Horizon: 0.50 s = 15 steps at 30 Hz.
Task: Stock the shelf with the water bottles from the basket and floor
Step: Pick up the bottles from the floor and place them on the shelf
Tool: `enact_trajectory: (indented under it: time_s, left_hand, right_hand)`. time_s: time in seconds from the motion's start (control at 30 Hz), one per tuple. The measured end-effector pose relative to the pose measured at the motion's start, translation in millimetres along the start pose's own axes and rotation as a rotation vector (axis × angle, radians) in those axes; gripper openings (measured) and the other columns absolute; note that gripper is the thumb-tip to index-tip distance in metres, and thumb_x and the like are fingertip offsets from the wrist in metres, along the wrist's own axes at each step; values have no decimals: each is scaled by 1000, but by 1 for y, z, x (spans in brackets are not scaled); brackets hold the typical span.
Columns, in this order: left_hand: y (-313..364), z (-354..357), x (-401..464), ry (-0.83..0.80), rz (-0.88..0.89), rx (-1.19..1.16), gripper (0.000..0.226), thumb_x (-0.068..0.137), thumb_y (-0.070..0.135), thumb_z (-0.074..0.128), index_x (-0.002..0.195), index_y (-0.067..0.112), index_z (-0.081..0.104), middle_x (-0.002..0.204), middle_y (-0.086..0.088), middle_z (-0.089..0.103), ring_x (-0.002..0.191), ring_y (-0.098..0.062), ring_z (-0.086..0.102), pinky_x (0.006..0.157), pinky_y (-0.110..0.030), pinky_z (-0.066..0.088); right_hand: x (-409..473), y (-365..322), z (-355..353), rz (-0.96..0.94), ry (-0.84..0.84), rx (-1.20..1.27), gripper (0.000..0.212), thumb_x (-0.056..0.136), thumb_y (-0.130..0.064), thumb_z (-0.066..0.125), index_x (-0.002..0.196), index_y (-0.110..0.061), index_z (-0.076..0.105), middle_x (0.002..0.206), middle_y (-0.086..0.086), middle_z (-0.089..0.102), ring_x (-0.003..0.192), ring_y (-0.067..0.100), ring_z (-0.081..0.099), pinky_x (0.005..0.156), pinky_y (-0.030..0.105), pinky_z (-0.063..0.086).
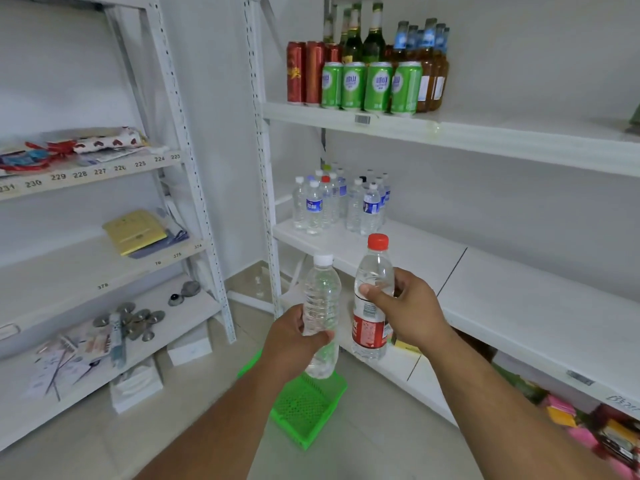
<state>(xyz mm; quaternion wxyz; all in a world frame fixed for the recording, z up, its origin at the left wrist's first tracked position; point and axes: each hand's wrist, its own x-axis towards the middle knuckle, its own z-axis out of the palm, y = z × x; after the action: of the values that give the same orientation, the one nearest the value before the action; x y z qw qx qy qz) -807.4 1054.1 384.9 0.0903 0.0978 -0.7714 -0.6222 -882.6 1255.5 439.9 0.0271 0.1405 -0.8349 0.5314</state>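
My left hand (294,336) grips a clear, unlabelled water bottle with a white cap (322,306), held upright. My right hand (405,308) holds a second bottle with a red cap and red label (372,299), also upright. Both bottles hang in front of the white middle shelf (502,289). At that shelf's far left end stands a cluster of several water bottles (341,202), most with white caps and blue labels. Below my arms, the green plastic basket (304,407) sits on the floor and looks empty.
The upper shelf (485,136) carries red and green cans and glass bottles (367,71). A perforated upright post (266,188) borders the shelf's left end. A second rack (104,258) on the left holds papers and metal discs. Colourful packets (595,427) lie low at right.
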Motion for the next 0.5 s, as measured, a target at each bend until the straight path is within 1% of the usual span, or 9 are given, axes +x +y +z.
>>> enact_trajectory:
  time_s: [0.1,0.2,0.27,0.37,0.5]
  left_hand:
    - [-11,-29,18,-25,-11,-11,36,75,11,81,98,35,65,93,24,74,86,6,69,67,-9,47]
    - [-22,-51,38,-41,-23,-27,36,75,10,79,100,33,66,96,21,75,88,3,70,74,-18,49]
    - [-29,-61,54,-44,-30,-35,36,75,11,79,100,33,67,96,19,75,89,0,70,76,-21,51]
    - [-39,-70,78,-43,-48,-42,37,74,11,80,101,32,66,98,17,75,91,-1,71,78,-23,52]
    - [-48,-76,117,-64,-52,-21,38,74,13,81,102,33,66,97,19,75,89,1,70,76,-20,50]
  right_hand:
    - [14,-11,28,2,3,-5,25,81,-49,73,102,-36,70,93,-15,74,83,0,69,73,28,54]
    - [30,-18,51,10,0,-5,24,82,-47,74,102,-34,70,93,-13,74,84,1,69,75,29,55]
    - [43,-19,64,19,-2,-8,26,82,-46,75,103,-33,70,95,-12,74,86,3,70,77,31,56]
    - [63,-15,80,34,0,-21,27,81,-48,75,104,-34,70,96,-13,74,86,1,70,76,30,56]
    - [98,-6,97,43,17,-21,28,81,-48,75,105,-35,69,95,-14,74,85,1,69,75,28,56]
